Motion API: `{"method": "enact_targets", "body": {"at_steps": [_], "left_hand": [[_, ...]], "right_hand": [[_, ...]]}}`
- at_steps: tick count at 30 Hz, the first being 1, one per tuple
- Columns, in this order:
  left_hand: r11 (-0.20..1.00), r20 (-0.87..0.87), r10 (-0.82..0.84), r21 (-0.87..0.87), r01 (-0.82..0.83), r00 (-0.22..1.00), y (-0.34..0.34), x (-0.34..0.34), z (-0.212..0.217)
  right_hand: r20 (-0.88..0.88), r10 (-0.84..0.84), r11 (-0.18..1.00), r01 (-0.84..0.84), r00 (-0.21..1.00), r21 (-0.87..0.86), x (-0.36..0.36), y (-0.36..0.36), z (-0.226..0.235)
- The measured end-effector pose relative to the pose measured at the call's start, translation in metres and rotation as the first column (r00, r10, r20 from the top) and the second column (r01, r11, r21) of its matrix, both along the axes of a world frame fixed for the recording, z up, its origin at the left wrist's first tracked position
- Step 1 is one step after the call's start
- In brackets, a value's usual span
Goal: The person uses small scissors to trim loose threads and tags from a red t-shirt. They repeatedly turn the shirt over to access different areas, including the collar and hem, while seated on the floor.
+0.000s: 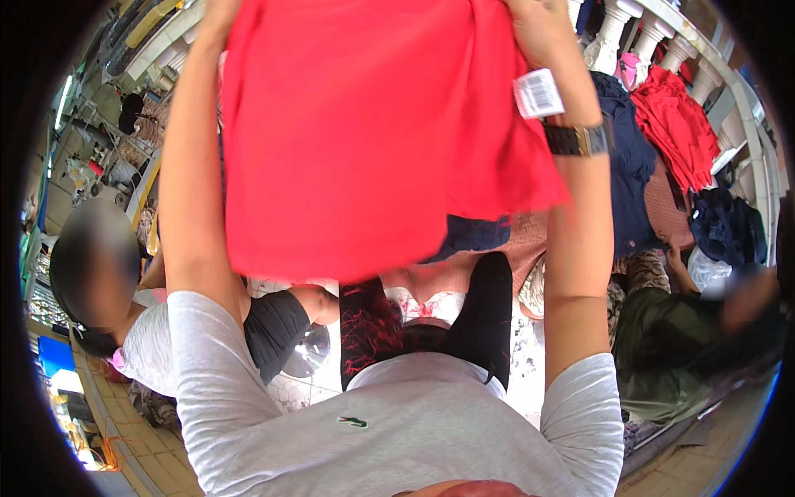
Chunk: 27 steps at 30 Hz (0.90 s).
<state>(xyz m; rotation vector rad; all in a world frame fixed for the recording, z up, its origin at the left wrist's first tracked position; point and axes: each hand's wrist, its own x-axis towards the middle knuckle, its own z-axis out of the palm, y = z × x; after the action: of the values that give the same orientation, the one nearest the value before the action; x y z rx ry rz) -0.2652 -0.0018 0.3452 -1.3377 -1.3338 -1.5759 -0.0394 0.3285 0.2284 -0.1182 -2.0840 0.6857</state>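
Two raised hands spread a red garment (373, 132) wide at twelve o'clock, right hand (542, 29) with fingers clamped on its top edge by the white tag (538, 94), left hand (217, 16) mostly out of frame, grip unclear, dark clothes pile (629, 166) at two o'clock.

Both hands, the left hand (217, 18) and the right hand (538, 29), hold a red cloth (373, 132) spread across the upper middle of the frame, a white tag (538, 94) hanging at its right edge.
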Motion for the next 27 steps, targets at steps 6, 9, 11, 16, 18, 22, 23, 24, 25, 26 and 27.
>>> {"method": "enact_targets", "body": {"at_steps": [6, 9, 11, 16, 18, 22, 23, 24, 25, 26, 27], "left_hand": [[0.362, -0.051, 0.614, -0.869, -0.338, 0.787, 0.057, 0.049, -0.106], [0.842, -0.407, 0.145, -0.428, -0.329, 0.902, 0.087, 0.141, -0.188], [0.818, -0.350, -0.024, -0.546, -0.183, 0.936, 0.089, 0.223, -0.217], [0.694, -0.266, -0.017, -0.697, -0.180, 0.964, 0.107, 0.261, -0.265], [0.693, -0.093, -0.007, -0.719, -0.062, 0.996, 0.111, 0.247, -0.260], [0.691, 0.574, -0.195, -0.494, 0.527, 0.795, 0.102, 0.242, -0.230], [0.700, 0.539, -0.256, -0.469, 0.538, 0.802, 0.098, 0.239, -0.222], [0.713, 0.556, -0.287, -0.420, 0.561, 0.780, 0.095, 0.235, -0.214], [0.723, 0.570, -0.319, -0.370, 0.583, 0.757, 0.091, 0.232, -0.205], [0.732, 0.581, -0.353, -0.317, 0.604, 0.733, 0.088, 0.229, -0.195], [0.726, 0.577, -0.360, -0.320, 0.609, 0.733, 0.083, 0.227, -0.182]], "right_hand": [[0.080, -0.164, 0.986, 0.165, 0.983, -0.014, 0.051, 0.017, -0.103], [0.124, -0.084, 0.962, 0.113, 0.989, -0.249, 0.111, -0.004, -0.143], [0.127, -0.078, 0.907, 0.124, 0.989, -0.402, 0.145, -0.025, -0.163], [0.188, -0.039, 0.878, 0.123, 0.981, -0.463, 0.186, -0.071, -0.184], [0.146, -0.042, 0.879, 0.106, 0.988, -0.465, 0.193, -0.089, -0.176], [0.124, 0.006, 0.874, 0.055, 0.992, -0.484, 0.193, -0.108, -0.157], [0.085, 0.021, 0.880, 0.022, 0.996, -0.474, 0.186, -0.113, -0.150], [0.047, 0.040, 0.884, -0.014, 0.998, -0.466, 0.177, -0.119, -0.142], [-0.002, 0.015, 0.898, -0.015, 1.000, -0.439, 0.168, -0.128, -0.126], [-0.101, 0.000, 0.929, -0.037, 0.995, -0.369, 0.153, -0.130, -0.122], [-0.198, -0.008, 0.953, -0.052, 0.980, -0.297, 0.136, -0.130, -0.119]]}}
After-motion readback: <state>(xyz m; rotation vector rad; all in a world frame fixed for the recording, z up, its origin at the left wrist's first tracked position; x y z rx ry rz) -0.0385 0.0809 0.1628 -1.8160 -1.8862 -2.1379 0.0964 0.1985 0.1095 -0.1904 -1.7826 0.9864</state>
